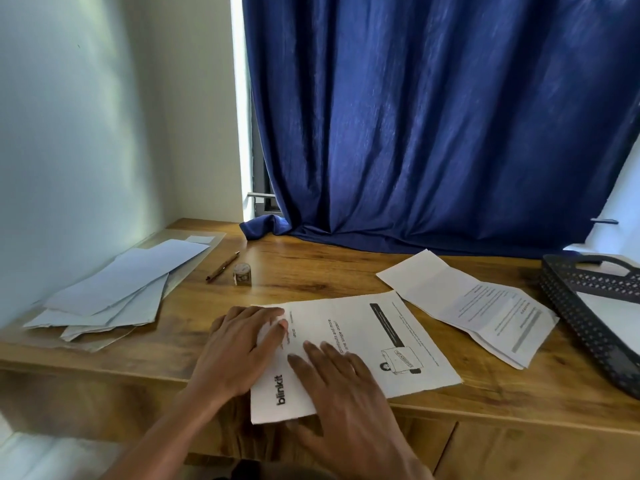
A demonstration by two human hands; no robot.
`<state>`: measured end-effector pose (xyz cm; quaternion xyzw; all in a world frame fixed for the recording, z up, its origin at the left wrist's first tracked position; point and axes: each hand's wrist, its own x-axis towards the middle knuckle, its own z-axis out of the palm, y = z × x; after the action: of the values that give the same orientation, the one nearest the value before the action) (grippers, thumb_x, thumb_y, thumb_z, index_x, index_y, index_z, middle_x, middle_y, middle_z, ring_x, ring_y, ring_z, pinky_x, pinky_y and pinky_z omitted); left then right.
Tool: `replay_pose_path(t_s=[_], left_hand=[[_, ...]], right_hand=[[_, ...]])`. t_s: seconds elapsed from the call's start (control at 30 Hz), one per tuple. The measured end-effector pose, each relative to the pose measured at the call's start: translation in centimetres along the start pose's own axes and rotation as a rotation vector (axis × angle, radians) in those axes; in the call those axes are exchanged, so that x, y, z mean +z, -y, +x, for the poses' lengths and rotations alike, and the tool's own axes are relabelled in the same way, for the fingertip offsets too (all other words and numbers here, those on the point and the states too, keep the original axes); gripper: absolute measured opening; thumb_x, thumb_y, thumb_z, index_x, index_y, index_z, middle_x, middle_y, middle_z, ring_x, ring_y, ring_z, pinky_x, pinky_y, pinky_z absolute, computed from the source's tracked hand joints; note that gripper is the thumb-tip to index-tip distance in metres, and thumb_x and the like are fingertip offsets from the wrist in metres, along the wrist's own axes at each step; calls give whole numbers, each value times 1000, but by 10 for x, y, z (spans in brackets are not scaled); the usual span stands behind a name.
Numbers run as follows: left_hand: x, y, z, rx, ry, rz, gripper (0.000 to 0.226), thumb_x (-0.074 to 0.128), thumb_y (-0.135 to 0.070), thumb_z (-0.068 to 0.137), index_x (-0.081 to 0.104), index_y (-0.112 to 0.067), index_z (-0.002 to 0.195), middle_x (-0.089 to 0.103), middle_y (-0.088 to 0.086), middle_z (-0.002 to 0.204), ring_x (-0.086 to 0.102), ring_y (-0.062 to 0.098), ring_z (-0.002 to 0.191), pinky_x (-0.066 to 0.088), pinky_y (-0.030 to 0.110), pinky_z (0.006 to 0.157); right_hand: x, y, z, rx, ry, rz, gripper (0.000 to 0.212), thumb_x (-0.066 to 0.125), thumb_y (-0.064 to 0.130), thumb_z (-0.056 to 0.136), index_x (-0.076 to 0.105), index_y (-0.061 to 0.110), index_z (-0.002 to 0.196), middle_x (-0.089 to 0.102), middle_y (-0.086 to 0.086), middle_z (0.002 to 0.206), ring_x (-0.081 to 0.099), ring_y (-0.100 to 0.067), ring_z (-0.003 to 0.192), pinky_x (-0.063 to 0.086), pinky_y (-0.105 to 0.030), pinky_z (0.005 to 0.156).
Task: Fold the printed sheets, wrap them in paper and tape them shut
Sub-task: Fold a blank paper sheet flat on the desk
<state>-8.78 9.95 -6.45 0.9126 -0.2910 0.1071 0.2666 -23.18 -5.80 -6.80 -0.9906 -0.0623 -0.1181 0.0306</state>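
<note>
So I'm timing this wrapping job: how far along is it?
Early. One printed sheet lies creased, partly unfolded, by the black basket. In hand: the left hand and right hand press flat on the blinkit sheet, starting a fold. Left: wrapping with the blue papers and taping; the tape roll sits untouched.
</note>
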Motion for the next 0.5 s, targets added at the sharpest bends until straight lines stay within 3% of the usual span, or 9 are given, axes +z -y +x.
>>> replay_pose_path(t_s=[0.07,0.13,0.2,0.23,0.27,0.3,0.37,0.43,0.5], left_hand=[[-1,2,-2,-26,-90,-118,64,18,-75,92,62,-42,125,63,-23,118,53,3,109,38,35,101],[-6,5,-4,-57,-220,-331,53,30,-74,92,66,-42,114,64,-26,110,60,2,104,47,39,95],[-14,10,-2,-136,-305,-595,54,36,-74,88,69,-39,113,68,-24,113,62,0,108,48,39,94],[-20,13,0,-159,-315,-741,58,36,-73,88,70,-35,116,71,-19,115,63,2,110,48,41,97],[-26,17,1,-167,-310,-905,60,37,-70,90,70,-29,121,73,-12,118,64,8,113,46,45,102],[-30,22,2,-168,-283,-1079,63,38,-66,92,67,-23,126,73,-4,123,65,16,119,42,51,109],[-36,31,2,-119,-176,-1316,77,41,-73,91,59,-15,138,70,10,131,62,28,127,35,57,116],[-38,31,5,-51,-58,-1259,104,46,-92,77,50,-14,145,66,15,135,61,32,128,40,53,111],[-35,20,11,-55,22,-1158,124,52,-104,51,54,-18,141,73,12,124,67,31,119,52,43,99]], right_hand=[[3,-1,-1,18,-10,37,61,45,61,80,54,35,134,63,4,138,63,-20,124,56,-45,97],[6,-11,-1,23,-5,118,54,43,52,77,58,39,128,63,11,137,60,-14,128,55,-44,99],[-3,-22,3,-18,8,212,55,39,44,83,55,42,136,47,18,152,30,-3,147,31,-44,121],[-7,-27,1,-61,64,255,51,40,38,91,53,41,141,38,20,157,16,1,151,16,-38,126],[-10,-33,0,-78,118,353,44,47,30,99,54,40,141,37,23,157,12,4,151,11,-31,126],[-18,-36,-4,-40,78,499,40,58,23,99,60,42,135,44,28,151,18,8,149,17,-23,124],[-31,-41,-17,141,-124,820,30,73,28,93,70,47,115,55,43,129,39,17,132,37,-8,106],[-41,-48,-23,285,-112,1095,24,73,36,86,72,38,110,67,33,114,61,5,113,53,-16,87],[-48,-57,-14,387,-113,1188,32,72,40,79,68,32,110,75,17,103,70,-6,99,59,-23,78]])
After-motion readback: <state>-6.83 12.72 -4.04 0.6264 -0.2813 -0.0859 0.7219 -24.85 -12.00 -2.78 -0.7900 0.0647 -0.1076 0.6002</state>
